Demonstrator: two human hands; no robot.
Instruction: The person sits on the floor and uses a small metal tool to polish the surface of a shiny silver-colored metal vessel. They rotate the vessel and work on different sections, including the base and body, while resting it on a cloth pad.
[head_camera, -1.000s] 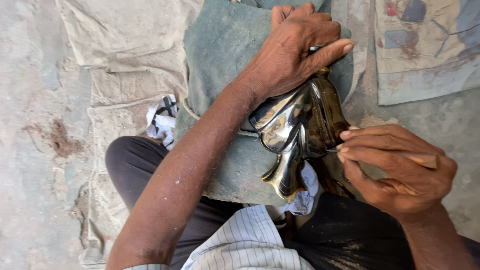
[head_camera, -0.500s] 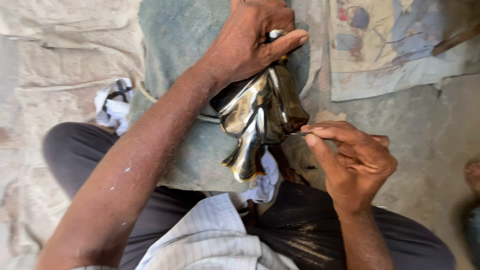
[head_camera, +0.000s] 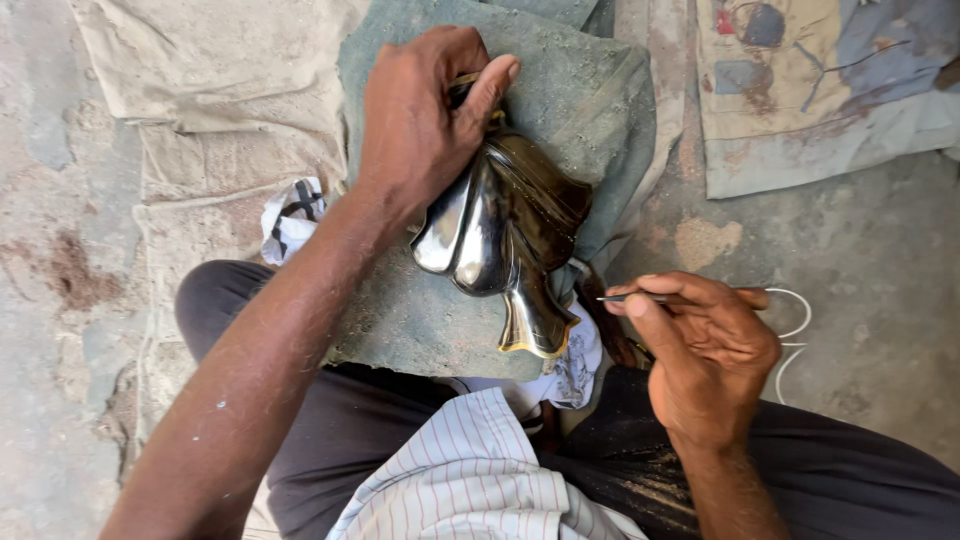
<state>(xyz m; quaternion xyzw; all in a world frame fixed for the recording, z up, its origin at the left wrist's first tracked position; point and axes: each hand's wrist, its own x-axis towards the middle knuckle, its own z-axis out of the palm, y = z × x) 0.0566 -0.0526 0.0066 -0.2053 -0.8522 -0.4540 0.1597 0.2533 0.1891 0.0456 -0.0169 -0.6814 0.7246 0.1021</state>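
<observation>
My left hand (head_camera: 420, 130) clenches the top of a shiny metal piece (head_camera: 505, 235), pressing it down on a green pad (head_camera: 590, 100) that lies over my lap. The piece's flared, brass-edged foot points toward me. My right hand (head_camera: 705, 355) pinches a thin metal tool (head_camera: 632, 297), its tip just beside the piece, not touching. Sacking (head_camera: 200, 90) covers the floor on my left; a painted cloth (head_camera: 830, 90) lies at upper right.

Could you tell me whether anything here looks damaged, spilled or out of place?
Nothing stands out. The left hand grips the shiny metal piece on the green cloth; the right hand holds a thin tool beside it.
</observation>
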